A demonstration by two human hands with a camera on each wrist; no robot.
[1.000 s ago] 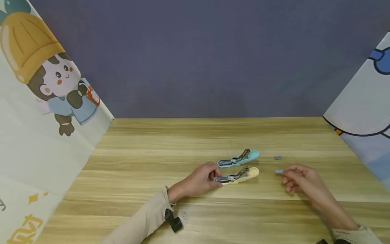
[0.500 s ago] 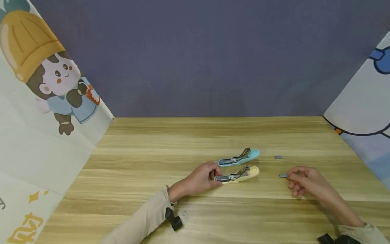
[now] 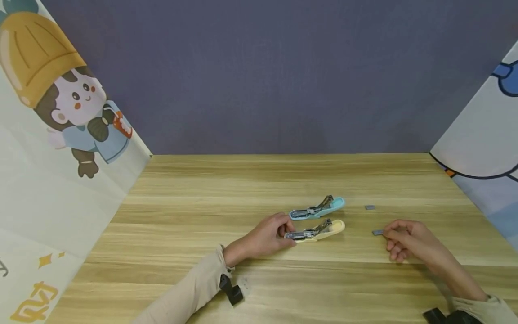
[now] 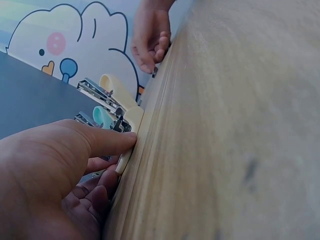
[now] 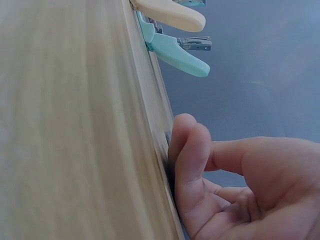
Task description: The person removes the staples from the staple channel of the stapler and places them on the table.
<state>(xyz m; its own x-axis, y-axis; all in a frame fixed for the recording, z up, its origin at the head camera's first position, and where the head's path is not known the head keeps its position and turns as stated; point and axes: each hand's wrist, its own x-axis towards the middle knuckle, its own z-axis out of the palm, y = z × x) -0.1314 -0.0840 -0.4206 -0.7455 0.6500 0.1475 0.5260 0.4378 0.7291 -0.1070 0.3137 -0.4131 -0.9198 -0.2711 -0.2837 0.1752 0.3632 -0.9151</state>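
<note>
A cream-yellow stapler lies opened out on the table, its metal magazine facing up. My left hand holds its left end between thumb and fingers, as the left wrist view also shows at the thumb. Just behind it is a light-blue stapler, opened the same way. To the right, my right hand pinches one end of a small grey staple strip, low over or on the table; I cannot tell which. In the right wrist view the fingers hide most of that strip.
A second grey staple strip lies on the wooden table, right of the blue stapler. A dark panel rises along the back edge. Printed cartoon panels stand at the left and right.
My right hand has drawn back slightly to the right and toward me, with the staple strip in its fingertips. The left hand and both staplers have stayed in place.
</note>
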